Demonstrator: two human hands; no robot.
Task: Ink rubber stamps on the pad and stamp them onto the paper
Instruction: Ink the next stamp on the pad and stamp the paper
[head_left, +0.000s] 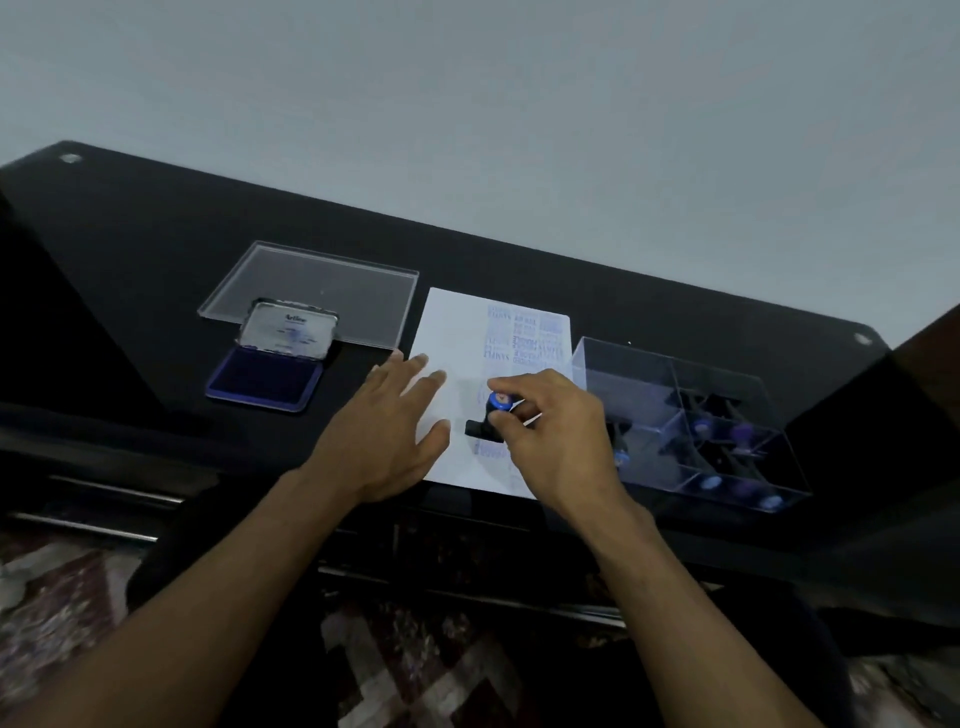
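Desk: black, glossy top with round metal fittings at its far corners, set against a plain pale grey wall. Patterned red-and-white floor covering shows below the near edge.

White paper sheet lies flat mid-desk, rectangular, its right half covered with blurred blue-violet stamp impressions; wording mostly unreadable. One more impression sits near the sheet's near edge.

Ink pad left of the paper, well apart from it: shallow rectangular tin, dark blue-violet pad surface, hinged lid standing open, pale inner face with a printed label. Behind it lies a clear flat acrylic lid, rectangular, lying on the desk, the tin's lid leaning at its near edge.

Clear acrylic organiser box just beside the paper's right edge, divided into compartments; several black-handled stamps with blue caps lie in the near and right compartments.

Left hand: fingers straight and spread, flat on the paper's left edge, holding nothing.

Right hand: fingers and thumb curled round a rubber stamp, black body, round blue cap on top, base down on the paper near its near-right part.
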